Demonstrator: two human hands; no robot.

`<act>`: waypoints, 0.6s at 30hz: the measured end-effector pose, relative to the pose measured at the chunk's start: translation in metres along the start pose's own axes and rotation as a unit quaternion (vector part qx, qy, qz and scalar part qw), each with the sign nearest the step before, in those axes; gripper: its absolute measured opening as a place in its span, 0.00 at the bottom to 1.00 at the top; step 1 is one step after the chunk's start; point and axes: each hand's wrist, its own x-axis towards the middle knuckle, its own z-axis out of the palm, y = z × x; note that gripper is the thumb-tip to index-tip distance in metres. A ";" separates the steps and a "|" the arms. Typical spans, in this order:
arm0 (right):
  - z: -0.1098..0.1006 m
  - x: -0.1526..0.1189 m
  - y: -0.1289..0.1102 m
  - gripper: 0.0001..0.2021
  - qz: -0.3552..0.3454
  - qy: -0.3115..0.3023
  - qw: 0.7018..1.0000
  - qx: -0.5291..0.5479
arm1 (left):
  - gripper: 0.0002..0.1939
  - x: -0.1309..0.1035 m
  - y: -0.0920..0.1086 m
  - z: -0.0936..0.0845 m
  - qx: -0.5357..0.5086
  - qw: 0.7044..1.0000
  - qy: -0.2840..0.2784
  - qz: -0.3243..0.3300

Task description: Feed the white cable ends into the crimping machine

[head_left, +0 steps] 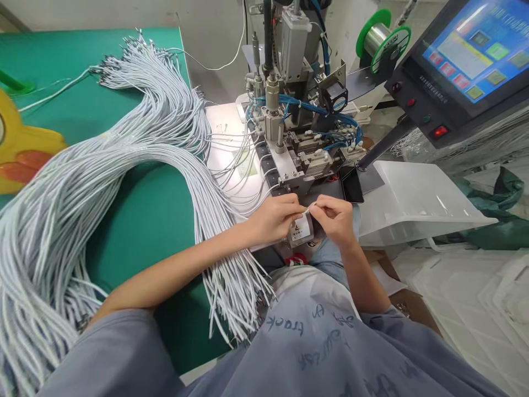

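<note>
Both hands meet at the front edge of a metal machine [289,162]. My left hand [278,218] is closed, its fingers pinching a thin white cable near its end. Just to the right, my right hand [334,218] is closed too, thumb and fingers pinched at the tip of that cable. The tip itself is too small to make out. Below and between the hands is a white label [301,227]. A large bundle of white cables [136,149] lies to the left, and several single cables run from the machine's left side.
A green table [144,215] lies under the bundle, with a yellow object [28,140] at far left. A solder spool [378,38] and a lit touchscreen [479,49] stand at the upper right. A white chute [421,198] extends right of the machine.
</note>
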 end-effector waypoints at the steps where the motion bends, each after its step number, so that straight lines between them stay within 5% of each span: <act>1: 0.000 0.000 0.000 0.11 -0.004 0.005 1.000 -0.004 | 0.11 0.000 0.000 0.001 0.002 1.000 0.002 -0.005; 6: 0.015 -0.007 -0.002 0.12 -0.047 0.118 0.989 -0.081 | 0.08 -0.004 0.002 0.007 0.017 0.999 0.029 -0.008; 9: 0.018 -0.009 -0.007 0.12 -0.098 0.143 0.970 -0.171 | 0.10 -0.004 0.001 0.005 0.114 0.993 0.008 0.020; 15: 0.000 0.004 -0.008 0.14 0.007 -0.009 0.991 -0.135 | 0.15 0.001 -0.006 -0.009 0.362 0.920 -0.059 0.135; 18: -0.001 0.008 0.000 0.14 0.032 -0.036 0.995 -0.091 | 0.13 0.000 -0.007 -0.007 0.318 0.941 -0.072 0.089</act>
